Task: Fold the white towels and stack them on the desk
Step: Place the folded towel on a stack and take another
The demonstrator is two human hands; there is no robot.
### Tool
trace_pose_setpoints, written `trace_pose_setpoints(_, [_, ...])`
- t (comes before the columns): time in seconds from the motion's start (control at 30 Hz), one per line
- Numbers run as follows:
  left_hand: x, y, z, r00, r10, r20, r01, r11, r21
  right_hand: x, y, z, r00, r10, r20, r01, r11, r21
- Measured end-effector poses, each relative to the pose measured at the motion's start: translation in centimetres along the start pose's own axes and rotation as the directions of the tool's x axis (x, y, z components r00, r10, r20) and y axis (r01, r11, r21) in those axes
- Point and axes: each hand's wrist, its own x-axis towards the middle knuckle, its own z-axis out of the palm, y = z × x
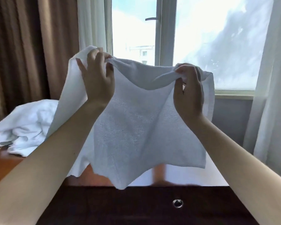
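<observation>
White terry cloth is bunched under your fingers (99,56). At centre left of the frame, your left hand (97,82) pinches the top edge of a white towel (136,127) between curled fingertips and thumb, with one finger stretched straight against the cloth. At centre right, your right hand (189,95) pinches the same edge, its fingers bent tightly over a gathered fold. Both hands are raised in the middle of the frame, and the edge sags in a shallow curve between them.

The towel hangs from your grip as one open sheet. Its left part trails down behind your left forearm. Its lower corners dangle close above the wooden desk (3,163) in the lower frame; whether they touch it cannot be told. Your bare forearms rise from the two bottom corners.

At middle left, a crumpled pile of white towels (28,124) lies on the desk. A dark drawer front (104,208) with a round metal fitting (178,203) fills the bottom centre. Behind everything, a bright window (209,38) spans the top, with brown curtains (23,46) at upper left and a sheer white curtain (269,78) at far right.
</observation>
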Motion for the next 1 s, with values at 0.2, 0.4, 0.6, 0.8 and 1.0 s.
trace_pose_setpoints(0.2, [-4.0, -2.5, 4.1, 0.988, -0.013, 0.157, 0.009, 1.000, 0.028, -2.0, 3.6, -0.2, 0.997, 0.002, 0.082, 0.019, 0.968, -0.249])
trace_pose_setpoints(0.4, [-9.5, -6.4, 10.4, 0.899, -0.100, 0.426, 0.051, 0.991, 0.125, -6.3, 10.7, 0.8, 0.923, 0.279, 0.264, -0.129, 0.873, -0.470])
trace_pose_setpoints(0.6, [-14.8, -8.1, 15.3, 0.783, -0.169, 0.599, 0.135, 0.986, 0.102, -10.4, 17.2, 1.9, 0.811, 0.499, 0.307, -0.263, 0.778, -0.570])
trace_pose_setpoints(0.8, [-15.6, -8.8, 18.3, 0.750, -0.165, 0.640, 0.161, 0.985, 0.065, -11.2, 21.2, 2.8, 0.755, 0.568, 0.328, -0.300, 0.744, -0.597])
trace_pose_setpoints(1.0, [-16.4, -8.4, 19.3, 0.753, -0.183, 0.633, 0.180, 0.981, 0.069, -10.5, 23.3, 1.9, 0.703, 0.628, 0.332, -0.320, 0.697, -0.642])
